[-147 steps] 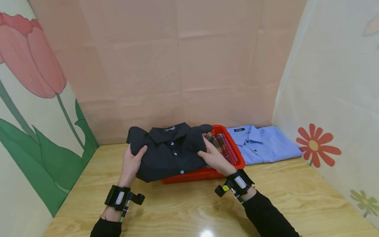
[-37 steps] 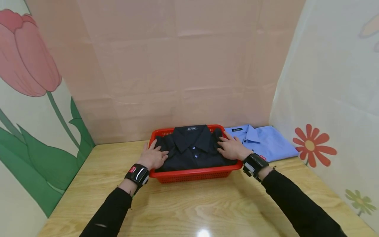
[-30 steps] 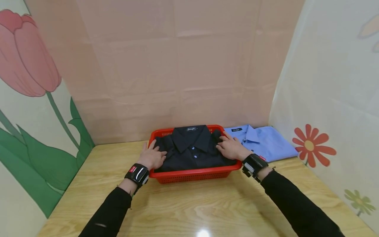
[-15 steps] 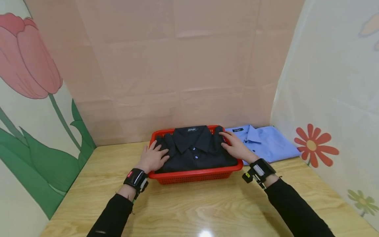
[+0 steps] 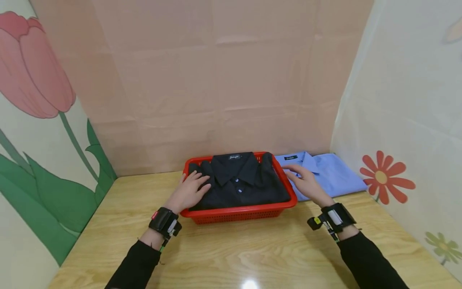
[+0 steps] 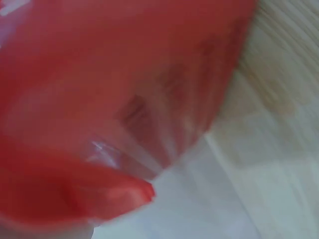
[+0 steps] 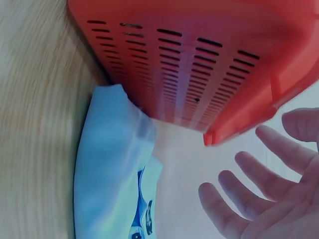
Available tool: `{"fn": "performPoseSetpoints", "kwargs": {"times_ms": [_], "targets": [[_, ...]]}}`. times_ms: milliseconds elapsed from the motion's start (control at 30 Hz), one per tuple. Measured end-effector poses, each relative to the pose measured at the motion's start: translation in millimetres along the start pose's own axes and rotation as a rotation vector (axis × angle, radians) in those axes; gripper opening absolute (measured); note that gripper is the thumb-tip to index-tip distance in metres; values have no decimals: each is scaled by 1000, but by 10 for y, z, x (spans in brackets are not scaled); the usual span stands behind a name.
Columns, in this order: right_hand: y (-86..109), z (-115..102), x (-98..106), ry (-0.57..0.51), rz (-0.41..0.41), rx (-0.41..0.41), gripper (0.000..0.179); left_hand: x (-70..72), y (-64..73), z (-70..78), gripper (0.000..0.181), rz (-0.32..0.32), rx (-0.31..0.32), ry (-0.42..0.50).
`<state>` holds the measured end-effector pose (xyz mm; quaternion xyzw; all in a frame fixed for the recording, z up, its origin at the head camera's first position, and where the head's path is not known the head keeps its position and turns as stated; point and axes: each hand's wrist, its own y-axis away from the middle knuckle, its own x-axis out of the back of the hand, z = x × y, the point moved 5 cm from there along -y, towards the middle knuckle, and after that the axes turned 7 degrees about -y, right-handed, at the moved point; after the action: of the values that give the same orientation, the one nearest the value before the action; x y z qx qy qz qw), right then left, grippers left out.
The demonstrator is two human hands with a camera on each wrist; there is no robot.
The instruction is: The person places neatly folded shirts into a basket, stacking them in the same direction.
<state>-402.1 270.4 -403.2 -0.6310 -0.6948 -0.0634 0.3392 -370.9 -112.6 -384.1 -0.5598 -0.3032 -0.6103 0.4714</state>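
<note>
A folded black shirt [image 5: 238,190] lies collar-up inside the red plastic basket [image 5: 234,210]. My left hand [image 5: 188,192] is over the basket's left end, fingers spread above the shirt's left side. In the left wrist view the basket wall [image 6: 124,64] fills most of the picture, blurred. My right hand [image 5: 304,184] is just off the basket's right rim, over the folded light blue shirt [image 5: 337,176]. The right wrist view shows that hand [image 7: 279,194] with fingers apart and nothing in them, beside the basket rim, with the blue shirt [image 7: 112,164] lying below.
The basket and blue shirt sit at the back of a wooden table [image 5: 223,253], against a pinkish-brown backdrop [image 5: 216,80]. The blue shirt lies right against the basket's right side. Side panels painted with a tulip [image 5: 39,72] and flowers [image 5: 382,176] flank the table.
Earlier both hands held the black shirt above the basket; now it lies inside. The right hand has lifted off the shirt and moved right past the rim. The left hand has risen slightly.
</note>
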Motion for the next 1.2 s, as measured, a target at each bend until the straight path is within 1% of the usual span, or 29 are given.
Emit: {"fn": "performPoseSetpoints", "kwargs": {"times_ms": [100, 200, 300, 400, 700, 833, 967, 1067, 1200], "targets": [[45, 38, 39, -3, -3, -14, 39, 41, 12, 177, 47, 4, -46, 15], [88, 67, 74, -6, -12, -16, 42, 45, 18, 353, 49, -8, -82, 43], [125, 95, 102, 2, -24, -29, 43, 19, 14, 507, 52, -34, -91, 80], [142, 123, 118, 22, -36, -37, 43, -27, 2, 631, 53, -45, -96, 95], [176, 170, 129, 42, -76, -72, 48, -186, -41, 929, 53, -50, -134, 78], [187, 183, 137, 37, -87, -82, 45, -215, -56, 1050, 53, -33, -144, 118], [194, 201, 143, 44, -97, -105, 45, -250, -61, 1160, 51, -11, -165, 158], [201, 218, 152, 54, -102, -126, 47, -288, -76, 1241, 49, 8, -184, 150], [205, 231, 169, 62, -106, -139, 46, -325, -123, 1350, 48, 45, -204, 117]]}}
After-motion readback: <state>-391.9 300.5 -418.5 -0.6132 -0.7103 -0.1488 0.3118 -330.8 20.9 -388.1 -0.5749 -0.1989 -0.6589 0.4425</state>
